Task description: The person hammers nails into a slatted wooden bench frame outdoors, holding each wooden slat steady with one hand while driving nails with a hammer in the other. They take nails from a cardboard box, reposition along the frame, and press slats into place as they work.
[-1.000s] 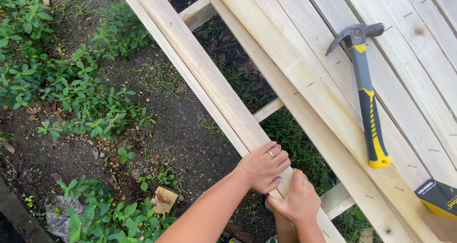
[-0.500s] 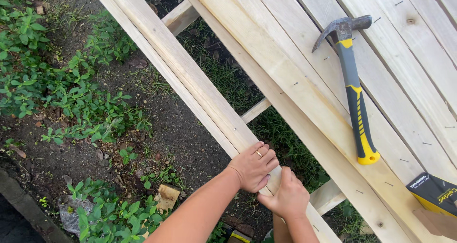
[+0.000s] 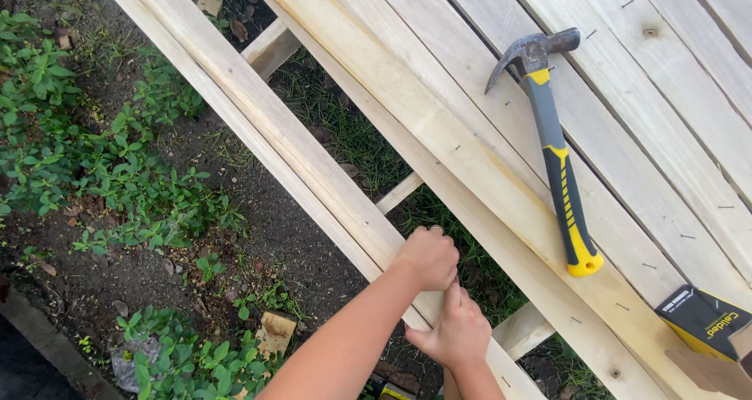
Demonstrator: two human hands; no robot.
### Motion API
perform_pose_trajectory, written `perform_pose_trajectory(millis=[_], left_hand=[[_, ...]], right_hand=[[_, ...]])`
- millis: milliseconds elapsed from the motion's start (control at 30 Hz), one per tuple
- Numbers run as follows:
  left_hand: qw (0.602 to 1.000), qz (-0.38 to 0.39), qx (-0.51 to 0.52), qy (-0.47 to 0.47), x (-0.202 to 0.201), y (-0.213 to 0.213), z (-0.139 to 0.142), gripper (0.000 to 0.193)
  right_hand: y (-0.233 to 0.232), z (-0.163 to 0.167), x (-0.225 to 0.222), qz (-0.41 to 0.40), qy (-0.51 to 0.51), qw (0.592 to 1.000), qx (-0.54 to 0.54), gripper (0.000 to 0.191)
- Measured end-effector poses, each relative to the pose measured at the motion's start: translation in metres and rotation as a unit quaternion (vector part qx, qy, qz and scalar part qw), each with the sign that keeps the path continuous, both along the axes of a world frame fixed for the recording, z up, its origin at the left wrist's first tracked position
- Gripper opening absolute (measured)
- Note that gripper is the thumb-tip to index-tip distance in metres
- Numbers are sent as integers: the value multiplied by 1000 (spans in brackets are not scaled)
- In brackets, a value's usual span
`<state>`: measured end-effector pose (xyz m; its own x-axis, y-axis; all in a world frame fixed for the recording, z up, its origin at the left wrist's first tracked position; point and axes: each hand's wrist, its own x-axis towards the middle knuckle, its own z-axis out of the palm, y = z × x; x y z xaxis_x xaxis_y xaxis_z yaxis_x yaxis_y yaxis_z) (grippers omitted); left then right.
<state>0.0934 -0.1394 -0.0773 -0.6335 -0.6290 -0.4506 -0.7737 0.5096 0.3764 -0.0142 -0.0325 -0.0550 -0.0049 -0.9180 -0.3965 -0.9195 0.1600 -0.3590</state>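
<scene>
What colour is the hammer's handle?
Black and yellow, with a grey metal head; the hammer shows in the head view, lying on the planks.

I see my left hand curled in a fist on a long pale plank that runs slantwise above the dirt. My right hand sits just below it, touching the same plank, thumb pointing up toward the left fist. To the right, nailed boards form a flat deck, and a hammer with a black and yellow handle lies on them. A black and yellow box rests at the lower right edge. Green weeds cover the ground on the left.
</scene>
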Motion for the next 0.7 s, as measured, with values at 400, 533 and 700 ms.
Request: perform_pose_trajectory(millis=[400, 533, 700], left_hand=[[957, 54, 238, -160, -32, -1, -14, 33], [958, 45, 234, -158, -35, -2, -13, 33], [963, 49, 222, -148, -34, 0, -12, 34]], right_hand=[[-33, 1, -44, 97, -124, 964, 212, 82], [-48, -39, -72, -14, -245, 874, 419, 65], [-41, -75, -69, -31, -333, 812, 477, 61]])
